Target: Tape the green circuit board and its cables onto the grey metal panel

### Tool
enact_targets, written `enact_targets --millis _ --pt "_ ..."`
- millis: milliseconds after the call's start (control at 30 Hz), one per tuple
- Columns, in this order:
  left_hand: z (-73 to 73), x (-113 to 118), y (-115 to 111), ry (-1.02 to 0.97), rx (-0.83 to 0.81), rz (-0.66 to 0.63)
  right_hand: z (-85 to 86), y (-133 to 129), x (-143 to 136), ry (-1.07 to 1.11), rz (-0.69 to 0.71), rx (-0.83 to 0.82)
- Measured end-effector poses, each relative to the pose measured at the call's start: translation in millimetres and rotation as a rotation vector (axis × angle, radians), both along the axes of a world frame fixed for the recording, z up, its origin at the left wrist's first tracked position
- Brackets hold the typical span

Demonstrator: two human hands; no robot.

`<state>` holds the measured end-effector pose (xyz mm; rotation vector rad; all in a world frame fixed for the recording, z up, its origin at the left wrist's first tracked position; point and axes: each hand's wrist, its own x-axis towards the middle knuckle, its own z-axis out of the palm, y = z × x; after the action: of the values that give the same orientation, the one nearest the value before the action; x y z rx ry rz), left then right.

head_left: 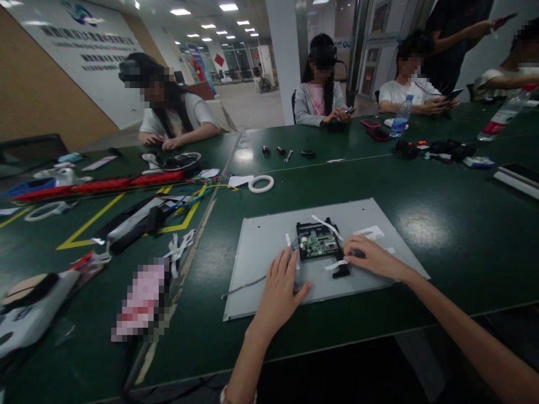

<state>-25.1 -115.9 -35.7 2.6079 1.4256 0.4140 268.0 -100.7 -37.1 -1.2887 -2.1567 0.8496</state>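
A flat grey panel [261, 247], like the back of a screen, lies on the green table in front of me. Near its middle sits a black plastic frame [342, 271] holding a green circuit board [319, 246]. Strips of white tape [326, 225] are stuck around the frame. My left hand [278, 286] rests on the panel left of the frame, fingers stretched out and holding nothing. At the frame's right side, my right hand [373, 257] has its fingers closed. A dark thing shows under them, too hidden to name. A thin dark cable [244, 287] runs left across the panel.
A roll of white tape [261, 184] lies beyond the panel, with a small wrench [288, 155] farther back. Red power strips [105, 184] and a pink pouch [141, 300] lie to the left. A water bottle [401, 118] stands near people seated across the table.
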Motion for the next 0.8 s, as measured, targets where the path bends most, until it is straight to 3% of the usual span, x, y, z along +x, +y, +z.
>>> enact_targets --millis 133,267,333,433,600,700,800 --pt "0.4 0.5 0.3 0.006 -0.011 0.005 0.0 -3.6 0.6 0.020 0.004 -0.028" --pt "0.5 0.8 0.0 0.012 -0.009 0.007 -1.1 -6.2 0.8 0.192 -0.051 -0.127" --pt "0.4 0.7 -0.5 0.015 -0.005 0.007 -3.1 -5.4 5.9 0.291 -0.169 -0.129" --pt "0.1 0.5 -1.2 0.017 0.003 0.007 -6.8 -4.2 27.9 0.319 -0.460 -0.060" --pt "-0.8 0.9 -1.5 0.005 0.014 0.007 -17.6 -15.2 94.7 0.036 -0.943 0.055" --pt "-1.5 1.2 -0.8 0.009 0.009 0.014 -30.5 -28.1 125.5 -0.189 -0.970 0.020" --pt "-1.4 1.7 -0.3 0.009 0.008 0.014 -40.5 -37.7 134.8 -0.384 -0.957 0.010"
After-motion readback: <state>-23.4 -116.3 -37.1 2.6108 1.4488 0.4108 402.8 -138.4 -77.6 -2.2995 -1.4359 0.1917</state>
